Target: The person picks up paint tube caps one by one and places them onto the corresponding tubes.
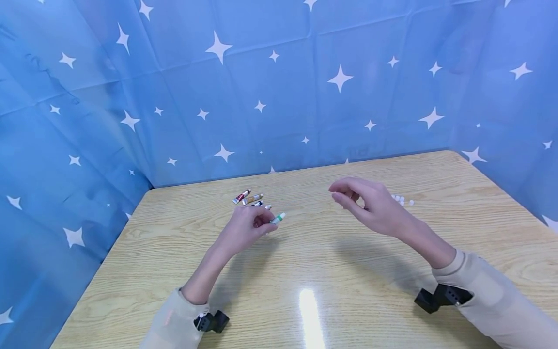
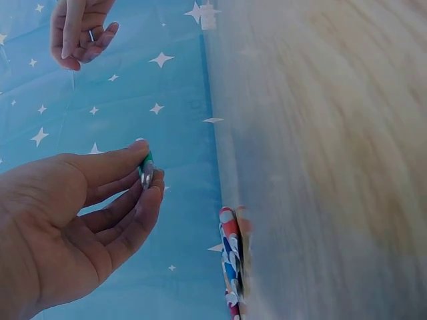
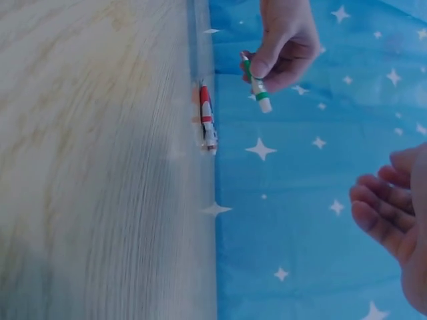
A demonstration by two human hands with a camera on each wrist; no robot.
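My left hand (image 1: 246,228) pinches a small paint tube (image 1: 278,218) with green bands and a white end between thumb and fingers, above the table. That tube (image 3: 257,83) shows lengthwise in the right wrist view, its white end pointing away from the hand. Over the table's right half, my right hand (image 1: 370,206) hovers with loosely curled fingers and nothing visible in it. Just beyond the left hand lie several paint tubes, among them a red tube (image 1: 241,196) and an ochre tube (image 1: 253,199). The hand partly covers others there.
Several small white pieces (image 1: 401,199) lie on the table behind the right hand. The wooden table (image 1: 327,271) backs onto a blue curtain (image 1: 279,87) with white stars. Each sleeve carries a black wrist camera (image 1: 442,296).
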